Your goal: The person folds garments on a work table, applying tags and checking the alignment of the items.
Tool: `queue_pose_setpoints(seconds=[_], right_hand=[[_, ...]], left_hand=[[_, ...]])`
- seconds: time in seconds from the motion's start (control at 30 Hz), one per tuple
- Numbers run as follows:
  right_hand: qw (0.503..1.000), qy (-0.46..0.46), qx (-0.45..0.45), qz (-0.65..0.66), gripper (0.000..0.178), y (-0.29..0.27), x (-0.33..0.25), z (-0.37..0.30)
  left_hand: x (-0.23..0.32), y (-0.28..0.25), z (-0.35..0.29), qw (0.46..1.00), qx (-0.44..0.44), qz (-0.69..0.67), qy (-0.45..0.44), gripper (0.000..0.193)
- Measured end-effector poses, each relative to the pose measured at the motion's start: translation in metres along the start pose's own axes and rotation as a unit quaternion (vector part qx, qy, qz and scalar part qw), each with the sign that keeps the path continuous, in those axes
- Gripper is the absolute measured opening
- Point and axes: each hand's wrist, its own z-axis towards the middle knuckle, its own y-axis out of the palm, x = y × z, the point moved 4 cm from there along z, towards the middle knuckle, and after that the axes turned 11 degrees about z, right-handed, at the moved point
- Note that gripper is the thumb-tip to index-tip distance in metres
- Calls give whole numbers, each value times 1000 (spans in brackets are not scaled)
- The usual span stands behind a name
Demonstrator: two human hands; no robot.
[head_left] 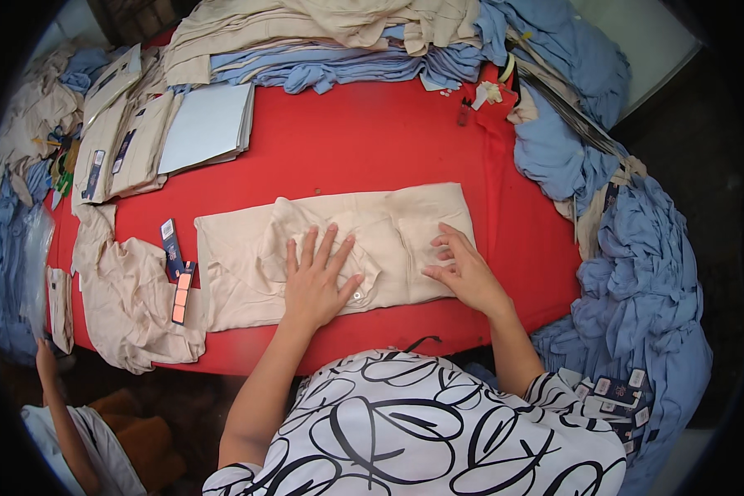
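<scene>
A beige garment [240,256], folded into a long flat rectangle with a rumpled layer over its middle, lies on the red tabletop [347,136] in front of me. My left hand [316,277] rests palm down on the rumpled part, its fingers spread. A small pale button [357,295] shows just beside that thumb. Over the right end of the garment is my right hand [469,271], fingers loosely bent and apart, with nothing seen in them. Whether its fingertips touch the cloth I cannot tell.
Left of the garment lie a dark tag [172,250], a strip of orange stickers [183,296] and loose beige cloth [124,289]. Folded beige garments [145,140] and white boards [207,124] are stacked behind. Blue garments [645,264] heap at right. Another person's arm [62,409] shows at lower left.
</scene>
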Motion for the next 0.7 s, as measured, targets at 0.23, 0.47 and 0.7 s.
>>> queue_pose_setpoints(seconds=[0.23,0.47,0.7], right_hand=[[947,112,185,-239,35,-62,59,-1],[991,54,-59,110,24,-19,9,8],[890,59,-64,447,26,4,-20,3]], left_hand=[[8,-34,-1,991,135,-6,15,43],[90,-28,38,850,-50,-509,-126,40],[57,-18,53,779,-41,-606,-155,40]])
